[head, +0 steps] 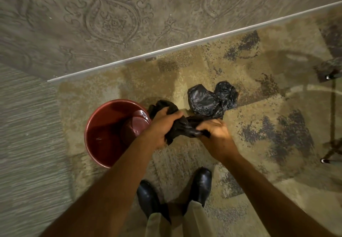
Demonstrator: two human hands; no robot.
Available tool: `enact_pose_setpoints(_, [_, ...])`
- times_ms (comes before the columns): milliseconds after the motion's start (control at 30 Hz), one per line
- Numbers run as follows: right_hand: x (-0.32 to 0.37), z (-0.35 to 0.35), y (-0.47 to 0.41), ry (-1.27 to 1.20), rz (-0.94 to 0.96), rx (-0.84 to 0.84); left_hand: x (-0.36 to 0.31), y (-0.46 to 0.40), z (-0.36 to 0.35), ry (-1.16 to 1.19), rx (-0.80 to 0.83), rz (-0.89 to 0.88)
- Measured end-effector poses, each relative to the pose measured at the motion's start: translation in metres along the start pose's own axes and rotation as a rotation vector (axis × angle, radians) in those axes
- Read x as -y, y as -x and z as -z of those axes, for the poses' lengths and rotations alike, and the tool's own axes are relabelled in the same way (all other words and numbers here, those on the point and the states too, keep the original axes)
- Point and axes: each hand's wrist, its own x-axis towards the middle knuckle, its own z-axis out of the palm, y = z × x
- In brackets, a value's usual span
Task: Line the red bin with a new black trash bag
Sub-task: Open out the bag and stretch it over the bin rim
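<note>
**Red bin unlined, new bag bunched above its rim**

The red bin [111,135] stands upright on the patterned carpet, round and glossy, its mouth open and its inside bare down to the bottom (no liner in it). The new black trash bag [180,125] is matte and crumpled into a twisted rope, held in the air just to the right of the bin's rim, one bunched end rising at the left, the other end trailing right. A second black bag [209,99], shinier and wadded into a lump, lies on the carpet just beyond it.
</note>
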Motion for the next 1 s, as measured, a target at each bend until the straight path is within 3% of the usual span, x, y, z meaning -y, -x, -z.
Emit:
enact_pose_setpoints(100, [0.003,0.001,-0.01,-0.412,-0.331,-0.016,-0.007,0.0,0.007,0.165,-0.008,-0.043])
enact_pose_setpoints(167, [0.009,0.001,-0.017,-0.58,-0.319,-0.098,-0.002,-0.002,0.018,0.186,0.068,-0.172])
enact_pose_setpoints(300, [0.027,-0.006,-0.028,-0.904,-0.281,-0.125,0.015,0.012,0.018,-0.372,0.232,-0.374])
enact_pose_setpoints(433, [0.044,-0.003,-0.034,-1.082,-0.342,-0.036,0.017,0.015,0.02,-0.429,0.015,-0.399])
enact_pose_setpoints(567, [0.043,0.019,-0.043,-1.0,-0.317,-0.08,0.004,0.013,0.059,-0.564,-0.341,-0.474])
enact_pose_setpoints(667, [0.038,0.035,-0.05,-0.935,-0.318,-0.17,-0.008,0.015,0.096,-0.455,-0.586,-0.52])
enact_pose_setpoints(733, [0.035,0.041,-0.055,-0.822,-0.308,-0.295,-0.017,0.014,0.121,-0.289,-0.648,-0.472])
enact_pose_setpoints(800, [0.034,0.041,-0.059,-0.653,-0.257,-0.403,-0.027,0.015,0.14,0.036,-0.621,-0.441])
enact_pose_setpoints(867, [0.037,0.041,-0.06,-0.611,-0.195,-0.397,-0.041,0.026,0.155,0.294,-0.547,-0.467])
enact_pose_setpoints(900, [0.039,0.041,-0.06,-0.57,-0.164,-0.338,-0.048,0.032,0.164,0.404,-0.474,-0.49])
enact_pose_setpoints(967, [0.043,0.038,-0.059,-0.332,-0.12,-0.159,-0.06,0.045,0.184,0.596,-0.181,-0.488])
enact_pose_setpoints(1000, [0.044,0.034,-0.06,-0.215,-0.101,-0.083,-0.066,0.056,0.196,0.576,-0.077,-0.512])
